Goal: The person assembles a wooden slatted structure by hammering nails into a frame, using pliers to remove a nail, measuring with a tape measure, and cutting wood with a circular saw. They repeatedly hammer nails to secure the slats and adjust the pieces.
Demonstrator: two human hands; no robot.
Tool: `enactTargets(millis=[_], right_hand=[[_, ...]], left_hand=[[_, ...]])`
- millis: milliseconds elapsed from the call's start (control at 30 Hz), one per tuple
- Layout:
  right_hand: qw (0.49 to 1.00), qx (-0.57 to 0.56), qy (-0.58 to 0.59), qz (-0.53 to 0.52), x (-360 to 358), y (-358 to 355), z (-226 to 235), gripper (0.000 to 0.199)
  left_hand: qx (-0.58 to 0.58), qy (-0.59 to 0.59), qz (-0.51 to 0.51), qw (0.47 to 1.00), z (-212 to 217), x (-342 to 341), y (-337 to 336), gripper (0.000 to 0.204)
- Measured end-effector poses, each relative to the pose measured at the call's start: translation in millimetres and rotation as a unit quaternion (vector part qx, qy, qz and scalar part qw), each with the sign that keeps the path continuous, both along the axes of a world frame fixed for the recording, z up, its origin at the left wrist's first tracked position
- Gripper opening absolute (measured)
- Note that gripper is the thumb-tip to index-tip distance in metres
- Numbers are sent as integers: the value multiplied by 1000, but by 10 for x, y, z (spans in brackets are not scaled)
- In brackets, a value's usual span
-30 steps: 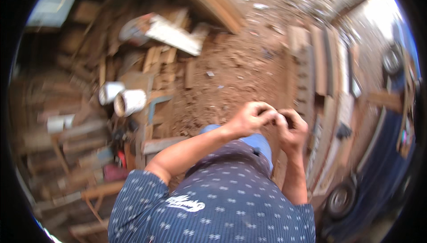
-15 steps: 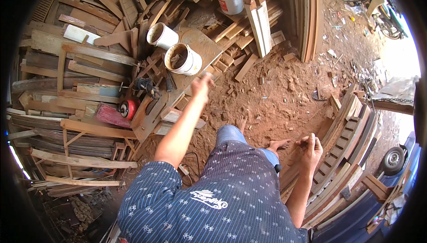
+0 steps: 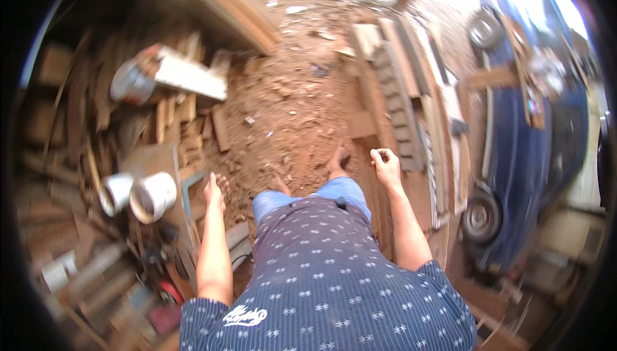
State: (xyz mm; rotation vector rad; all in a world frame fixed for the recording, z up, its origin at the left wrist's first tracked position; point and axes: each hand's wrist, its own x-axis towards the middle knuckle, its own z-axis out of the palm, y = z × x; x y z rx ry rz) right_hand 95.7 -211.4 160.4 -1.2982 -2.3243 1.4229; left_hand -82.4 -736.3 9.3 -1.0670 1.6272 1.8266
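Observation:
My left hand (image 3: pixel 216 190) hangs in the air beside the workbench (image 3: pixel 153 158), its fingers loosely bent and apart, with nothing visible in them. Nearest to it on the bench stands a white bucket (image 3: pixel 168 187) with brown residue inside; a second white bucket (image 3: pixel 119 186) is just left of it. Over on the right, my right hand (image 3: pixel 386 167) is raised near a stack of long wooden pieces (image 3: pixel 421 152). Its thumb and fingers are pinched together; whatever they may hold is too small or hidden to make out.
Reddish dirt floor (image 3: pixel 276 107) strewn with wood scraps runs ahead of my bare feet. Timber and a grey lidded bucket (image 3: pixel 130 82) lie at far left, beside an upright white-faced wooden block (image 3: pixel 193 73). Beyond the right-hand stack stands a blue vehicle (image 3: pixel 524 158).
My view has swung to the right, so the buckets and bench now sit farther left and the blue vehicle shows more. My left hand has drawn back from beside the buckets; the right stays pinched.

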Motion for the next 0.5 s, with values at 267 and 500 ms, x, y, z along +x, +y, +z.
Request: enactTargets(millis=[267,500], right_hand=[[920,333,-79,-191,1358,2076,34,46],[862,413,-257,-142,1505,3116,-259,64]], left_hand=[[-156,4,-401,903,108,-201,1405,43],[-213,50,-530,820,459,-601,2785,45]])
